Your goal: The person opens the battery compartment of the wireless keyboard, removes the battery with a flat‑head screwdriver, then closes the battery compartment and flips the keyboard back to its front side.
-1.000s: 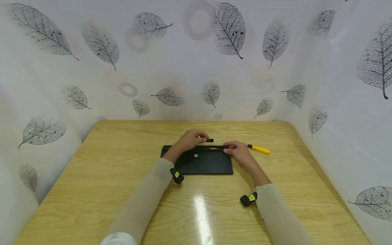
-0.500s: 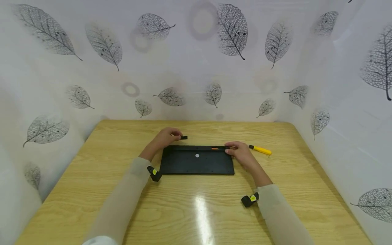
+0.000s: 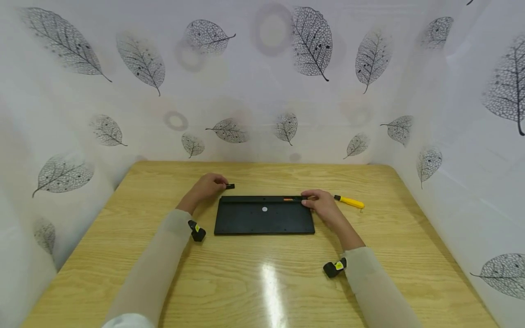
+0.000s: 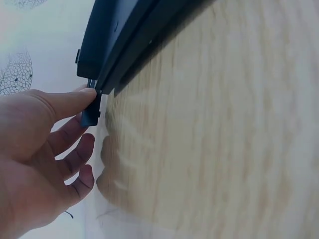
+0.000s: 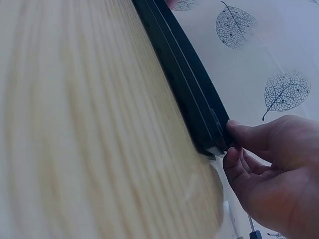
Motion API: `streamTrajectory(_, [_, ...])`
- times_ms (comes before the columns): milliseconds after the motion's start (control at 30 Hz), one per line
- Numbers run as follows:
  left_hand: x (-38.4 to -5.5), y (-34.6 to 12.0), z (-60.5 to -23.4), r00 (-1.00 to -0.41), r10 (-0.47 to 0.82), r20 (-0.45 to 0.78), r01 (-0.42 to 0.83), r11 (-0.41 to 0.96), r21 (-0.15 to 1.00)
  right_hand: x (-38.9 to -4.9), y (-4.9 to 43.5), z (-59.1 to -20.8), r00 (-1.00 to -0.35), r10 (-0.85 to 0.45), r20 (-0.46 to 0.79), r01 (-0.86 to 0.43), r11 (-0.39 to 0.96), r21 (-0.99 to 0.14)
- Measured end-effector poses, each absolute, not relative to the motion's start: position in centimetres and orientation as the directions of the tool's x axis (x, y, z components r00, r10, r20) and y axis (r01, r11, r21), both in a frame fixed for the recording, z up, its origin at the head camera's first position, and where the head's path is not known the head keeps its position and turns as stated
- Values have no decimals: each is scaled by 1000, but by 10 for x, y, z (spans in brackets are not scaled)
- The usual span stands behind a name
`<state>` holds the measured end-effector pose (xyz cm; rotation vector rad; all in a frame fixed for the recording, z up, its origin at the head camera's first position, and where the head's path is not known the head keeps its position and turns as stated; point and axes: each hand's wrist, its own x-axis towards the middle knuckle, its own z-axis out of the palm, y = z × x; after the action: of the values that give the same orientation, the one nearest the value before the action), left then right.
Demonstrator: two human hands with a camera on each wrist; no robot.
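Both arms (image 3: 153, 269) fwd, angled in; L hand (image 3: 208, 185) pinching, thumb (image 4: 72, 103) straight; R hand (image 3: 321, 204) pinching too.

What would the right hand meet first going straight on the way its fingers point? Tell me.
The black panel, whose end the right hand pinches, is first. The orange piece showing in it seems next along that line, though depth is unclear.

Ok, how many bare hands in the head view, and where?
2: the left hand pinches a small black rectangular piece near the far left corner of the flat black rectangular panel; the right hand grips that panel's far right corner.
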<state>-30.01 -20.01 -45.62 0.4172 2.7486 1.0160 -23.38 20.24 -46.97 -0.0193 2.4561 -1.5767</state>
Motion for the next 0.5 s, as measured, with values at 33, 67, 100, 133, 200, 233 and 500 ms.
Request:
streamTrajectory(33, [-301,-201,-457,-945,317,-75,193,730,656,-234,203,-470,-975,-131,-177,106,425,-899])
streamTrajectory(67, [-302,-201,-458,-946,316,-75,195,736,648,-234,203,-470,-976,-133,-175,104,424,-900])
streamTrajectory(100, [-304,-201,-458,-947,313,-77,193,741,643,-234,203,-470,-976,-135,-173,101,424,-900])
streamTrajectory(133, [-305,-201,-459,-948,311,-75,195,749,633,-234,203,-470,-976,-137,-172,99,424,-900])
streamTrajectory(200, [-307,-200,-459,-952,298,-69,198,773,603,-234,203,-470,-976,-139,-170,97,421,-902])
streamTrajectory(233, [-308,-200,-459,-954,292,-63,202,786,584,-234,203,-470,-976,-140,-170,97,420,-903])
streamTrajectory(500, [-310,-197,-459,-971,229,-67,160,835,527,-234,203,-469,-975,-142,-171,97,424,-900])
